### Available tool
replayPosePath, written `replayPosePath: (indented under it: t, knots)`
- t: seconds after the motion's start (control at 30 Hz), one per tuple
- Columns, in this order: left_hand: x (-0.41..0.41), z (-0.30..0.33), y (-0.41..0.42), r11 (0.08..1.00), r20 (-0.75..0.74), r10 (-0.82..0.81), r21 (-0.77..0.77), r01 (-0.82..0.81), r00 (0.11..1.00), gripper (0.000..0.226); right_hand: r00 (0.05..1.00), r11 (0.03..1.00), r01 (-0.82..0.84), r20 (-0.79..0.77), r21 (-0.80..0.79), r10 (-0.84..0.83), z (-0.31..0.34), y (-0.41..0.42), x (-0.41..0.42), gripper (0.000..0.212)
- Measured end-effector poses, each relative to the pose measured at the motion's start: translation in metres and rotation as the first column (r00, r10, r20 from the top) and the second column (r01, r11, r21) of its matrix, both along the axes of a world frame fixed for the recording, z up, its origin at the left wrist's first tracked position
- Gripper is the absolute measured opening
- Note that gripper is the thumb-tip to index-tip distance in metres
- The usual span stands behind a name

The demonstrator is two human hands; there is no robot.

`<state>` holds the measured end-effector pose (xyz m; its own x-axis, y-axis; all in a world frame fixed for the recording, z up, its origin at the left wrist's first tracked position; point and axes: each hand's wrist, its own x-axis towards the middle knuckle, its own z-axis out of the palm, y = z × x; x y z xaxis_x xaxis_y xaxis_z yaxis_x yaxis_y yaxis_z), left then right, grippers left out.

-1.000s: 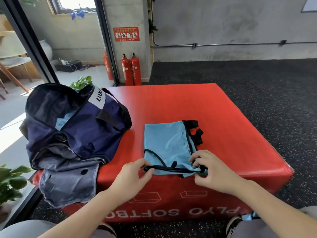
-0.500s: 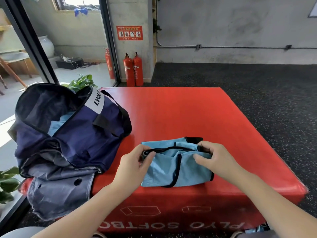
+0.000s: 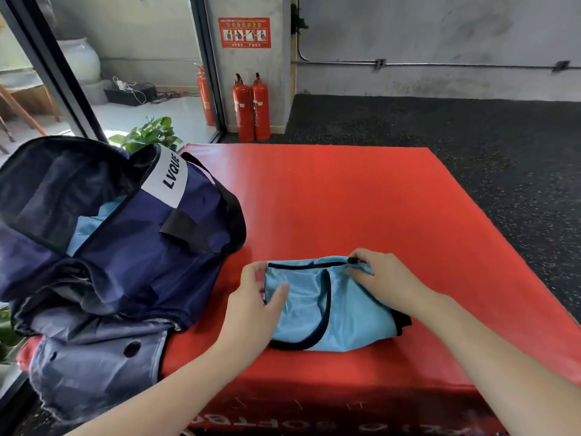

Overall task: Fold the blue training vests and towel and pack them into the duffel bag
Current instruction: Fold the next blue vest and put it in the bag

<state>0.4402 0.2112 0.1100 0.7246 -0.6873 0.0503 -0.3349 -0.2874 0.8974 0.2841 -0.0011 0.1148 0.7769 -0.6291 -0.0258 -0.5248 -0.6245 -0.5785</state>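
A light blue training vest (image 3: pixel 317 306) with black trim lies folded in half near the front edge of the red soft box (image 3: pixel 345 199). My left hand (image 3: pixel 254 297) pinches the vest's left end, thumb on top. My right hand (image 3: pixel 383 278) grips the far right corner of the fold at the black trim. The navy duffel bag (image 3: pixel 132 247) sits open on the box's left side, with light blue fabric (image 3: pixel 85 228) showing inside its mouth.
Grey fabric (image 3: pixel 94 357) of the bag hangs over the box's left front corner. Potted plants (image 3: pixel 151 133) stand behind and left of the bag. Two red fire extinguishers (image 3: pixel 251 111) stand by the pillar. Dark speckled floor surrounds the box.
Both hands lifted the vest's near edge and carried it away from me, folding the vest in half. The fold now lies flatter and the hands rest at its far edge.
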Motion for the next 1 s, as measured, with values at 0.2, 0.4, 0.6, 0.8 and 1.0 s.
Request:
replayPosePath:
  t: [0.2,0.4,0.6,0.8,1.0]
  knots:
    - [-0.004,-0.018,0.016,0.997,0.065,-0.071,0.049,0.068,0.995,0.049,0.997,0.998,0.048,-0.058,-0.051,-0.051,-0.008,-0.008,0.015,0.011]
    - [0.012,-0.031,0.011,0.998,0.187,-0.04,0.062,0.029,0.982,0.02,0.989,0.994,0.087,-0.111,-0.059,-0.093,-0.008,-0.009,0.023,0.019]
    - [0.025,-0.025,-0.004,0.985,0.289,-0.101,0.162,0.055,0.952,0.023,0.983,0.97,0.098,-0.128,-0.224,-0.129,0.001,0.0,0.019,0.025]
    - [0.042,-0.004,-0.021,0.904,0.53,-0.242,0.426,-0.009,0.813,0.017,0.996,0.967,0.081,-0.008,-0.243,-0.085,0.008,0.004,0.008,0.045]
    - [0.054,0.005,-0.046,0.88,0.52,-0.444,0.407,0.246,0.73,0.028,0.966,0.956,0.104,0.257,-0.275,-0.032,0.021,0.044,0.0,0.009]
